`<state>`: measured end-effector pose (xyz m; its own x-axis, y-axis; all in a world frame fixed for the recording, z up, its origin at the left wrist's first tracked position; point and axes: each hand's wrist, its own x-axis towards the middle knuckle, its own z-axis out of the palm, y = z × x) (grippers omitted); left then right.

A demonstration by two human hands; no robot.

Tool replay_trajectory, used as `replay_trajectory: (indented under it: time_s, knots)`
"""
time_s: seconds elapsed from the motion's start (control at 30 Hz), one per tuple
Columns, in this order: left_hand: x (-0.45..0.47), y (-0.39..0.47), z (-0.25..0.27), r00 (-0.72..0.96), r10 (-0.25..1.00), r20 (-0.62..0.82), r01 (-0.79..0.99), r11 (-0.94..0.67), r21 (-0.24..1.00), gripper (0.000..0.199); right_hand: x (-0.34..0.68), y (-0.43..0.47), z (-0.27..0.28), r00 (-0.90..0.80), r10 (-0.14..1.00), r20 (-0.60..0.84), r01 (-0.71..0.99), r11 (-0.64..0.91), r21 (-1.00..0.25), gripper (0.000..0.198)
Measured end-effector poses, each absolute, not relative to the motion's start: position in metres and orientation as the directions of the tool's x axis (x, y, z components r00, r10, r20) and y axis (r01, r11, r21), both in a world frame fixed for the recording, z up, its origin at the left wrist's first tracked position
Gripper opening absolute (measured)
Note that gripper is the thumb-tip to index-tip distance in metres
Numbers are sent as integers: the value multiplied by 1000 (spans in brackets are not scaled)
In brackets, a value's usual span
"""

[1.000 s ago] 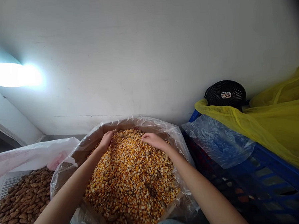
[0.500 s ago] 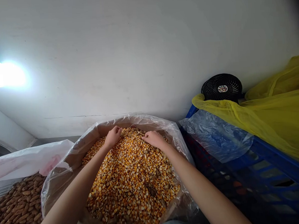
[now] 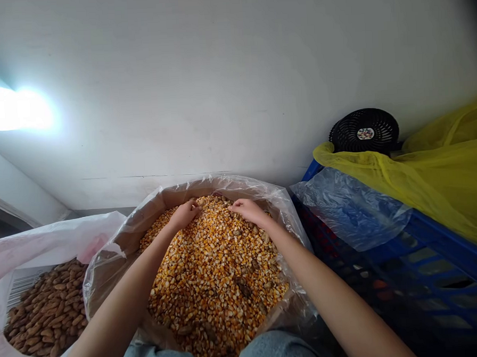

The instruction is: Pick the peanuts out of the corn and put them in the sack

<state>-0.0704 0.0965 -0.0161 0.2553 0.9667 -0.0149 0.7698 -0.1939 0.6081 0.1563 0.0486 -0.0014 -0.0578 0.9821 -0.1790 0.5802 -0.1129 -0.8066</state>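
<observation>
Yellow and orange corn kernels (image 3: 211, 276) fill a box or sack lined with a clear plastic bag (image 3: 288, 213) in front of me. Darker brown lumps (image 3: 243, 286) lie scattered among the kernels. At the far side of the heap, my left hand (image 3: 184, 214) touches the corn with its fingers bent together. My right hand (image 3: 248, 210) is a short way to its right, thumb and fingers closed at the surface of the kernels. Whatever the fingertips of either hand hold is too small or hidden to make out.
On the left, a pinkish-white plastic bag (image 3: 65, 230) holds brown almond-like nuts (image 3: 53, 310). A blue crate (image 3: 436, 226) stands at right, bearing clear plastic, yellow mesh (image 3: 442, 184) and a black fan (image 3: 364, 132). Behind everything rises a white wall (image 3: 201, 84).
The view has shifted, bringing my knees and more of the nuts into sight. My left hand has lowered slightly onto the kernels; the right stays almost in place.
</observation>
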Motion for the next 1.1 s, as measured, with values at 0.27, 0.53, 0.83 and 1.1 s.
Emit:
replay_trajectory:
  time_s: [0.27,0.53,0.83,1.1]
  knots:
    - [-80,96,-7,246,945,-215,-202,267,942,29,161,48,13,-207,944,-256,-363,-318,-876,18]
    - [-78,96,0,240,926,-291,-448,372,813,18,164,52,16,-66,948,-311,-539,-297,-788,14]
    - [-70,123,-14,-3,996,-86,369,81,926,23,157,52,-6,-82,996,-15,846,62,-529,19]
    - [-56,119,-17,257,966,42,921,-257,292,32,153,57,-11,-68,996,-65,936,41,-350,18]
